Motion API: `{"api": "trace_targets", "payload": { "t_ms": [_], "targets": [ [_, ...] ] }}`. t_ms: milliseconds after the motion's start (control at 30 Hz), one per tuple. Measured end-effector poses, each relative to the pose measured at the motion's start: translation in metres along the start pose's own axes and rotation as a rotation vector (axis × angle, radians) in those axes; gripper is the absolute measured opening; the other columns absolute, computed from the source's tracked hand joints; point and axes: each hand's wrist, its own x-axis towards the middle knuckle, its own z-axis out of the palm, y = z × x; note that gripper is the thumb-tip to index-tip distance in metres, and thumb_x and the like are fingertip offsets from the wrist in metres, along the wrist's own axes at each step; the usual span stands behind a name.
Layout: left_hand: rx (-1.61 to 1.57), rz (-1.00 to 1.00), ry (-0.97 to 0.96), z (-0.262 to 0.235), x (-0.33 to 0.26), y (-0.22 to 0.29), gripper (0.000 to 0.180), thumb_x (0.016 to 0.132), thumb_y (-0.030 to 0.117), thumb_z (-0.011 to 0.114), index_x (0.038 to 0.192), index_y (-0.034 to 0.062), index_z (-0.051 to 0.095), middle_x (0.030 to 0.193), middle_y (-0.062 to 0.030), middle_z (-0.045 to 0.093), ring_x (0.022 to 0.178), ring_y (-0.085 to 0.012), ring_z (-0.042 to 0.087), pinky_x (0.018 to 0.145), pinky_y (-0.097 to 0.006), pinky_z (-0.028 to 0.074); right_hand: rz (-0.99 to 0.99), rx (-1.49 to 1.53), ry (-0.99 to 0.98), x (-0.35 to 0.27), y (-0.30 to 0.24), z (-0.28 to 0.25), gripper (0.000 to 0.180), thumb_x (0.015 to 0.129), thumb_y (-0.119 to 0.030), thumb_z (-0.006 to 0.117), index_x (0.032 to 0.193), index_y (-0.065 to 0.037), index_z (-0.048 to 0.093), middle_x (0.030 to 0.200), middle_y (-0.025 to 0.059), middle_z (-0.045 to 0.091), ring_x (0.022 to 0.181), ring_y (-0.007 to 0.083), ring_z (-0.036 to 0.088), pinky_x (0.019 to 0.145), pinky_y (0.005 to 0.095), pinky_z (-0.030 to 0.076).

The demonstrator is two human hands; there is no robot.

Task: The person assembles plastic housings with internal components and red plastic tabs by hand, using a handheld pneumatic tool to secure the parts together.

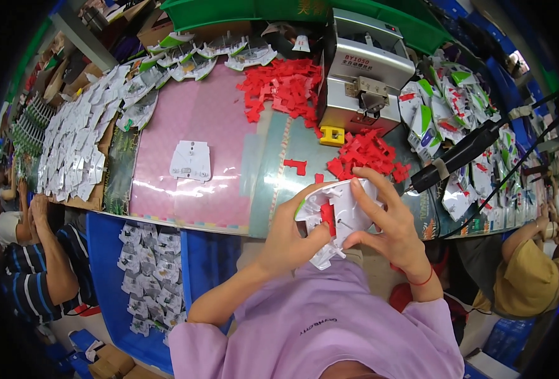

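Observation:
Close in front of my body, a white plastic housing (347,215) with a green edge is held between both hands, its hollow inner side facing up. My left hand (290,239) is closed round its left side, the thumb at a red plastic piece (328,216) that sits inside. On the opposite side my right hand (390,228) grips the shell between fingers and thumb. Just beyond it lies a pile of red plastic pieces (368,155), with one loose red piece (296,166) to the left. A flat white plastic part (191,160) rests alone on the pink mat (219,120).
A silver machine (361,69) stands behind, a yellow block (332,136) at its foot. A black electric screwdriver (459,158) hangs at right before white-green housings (446,107). White parts (77,139) are heaped left; a blue bin (106,278) stands below. Other people sit at both sides.

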Motion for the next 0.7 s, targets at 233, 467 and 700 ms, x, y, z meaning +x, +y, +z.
{"api": "trace_targets", "payload": {
  "t_ms": [233, 467, 700],
  "targets": [
    [-0.016, -0.097, -0.053, 0.001, 0.009, 0.003, 0.047, 0.067, 0.007, 0.066, 0.109, -0.0041, 0.047, 0.091, -0.0076, 0.058, 0.078, -0.0094, 0.055, 0.07, -0.025, 0.045, -0.005, -0.085, 0.085, -0.005, -0.004, 0.003, 0.075, 0.056, -0.029, 0.072, 0.122, -0.007, 0.045, 0.119, 0.015, 0.043, 0.079, 0.0254, 0.057, 0.059, 0.0307, 0.049],
    [-0.01, -0.281, -0.054, 0.004, 0.024, -0.015, 0.036, 0.064, 0.008, 0.071, 0.096, -0.0009, 0.055, 0.084, -0.0067, 0.06, 0.07, -0.0102, 0.057, 0.062, -0.024, 0.047, 0.031, -0.037, 0.144, -0.016, 0.011, 0.002, 0.065, 0.06, -0.025, 0.071, 0.117, -0.004, 0.05, 0.115, 0.0142, 0.047, 0.067, 0.019, 0.057, 0.054, 0.0278, 0.047],
    [-0.202, -0.301, 0.023, 0.014, 0.035, -0.02, 0.038, 0.065, 0.003, 0.068, 0.099, -0.002, 0.053, 0.085, -0.0071, 0.06, 0.071, -0.0125, 0.059, 0.063, -0.025, 0.048, 0.347, 0.385, 0.937, -0.068, 0.063, -0.021, 0.027, 0.084, -0.005, 0.047, 0.11, 0.0, 0.054, 0.109, 0.0113, 0.053, 0.08, 0.0126, 0.052, 0.061, 0.0223, 0.044]
  ]
}}
